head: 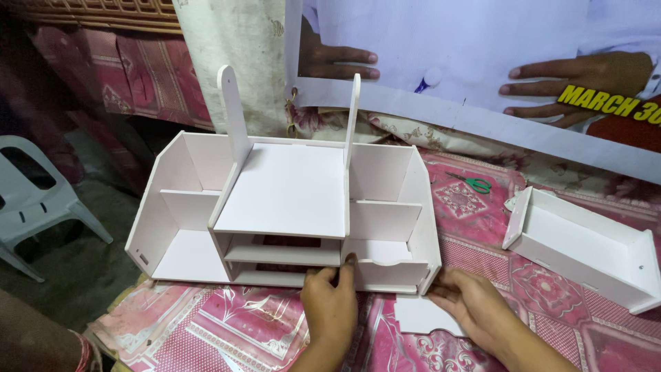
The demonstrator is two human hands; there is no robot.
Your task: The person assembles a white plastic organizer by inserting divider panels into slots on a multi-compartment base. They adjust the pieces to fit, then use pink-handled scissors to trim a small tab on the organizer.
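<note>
One white organizer [286,213], one drawer box [585,248], one loose panel [423,317], one pair of scissors [474,183], one chair [34,200].

Matt white board organizer [286,189] stands on a glossy patterned pink cloth [227,324].
</note>
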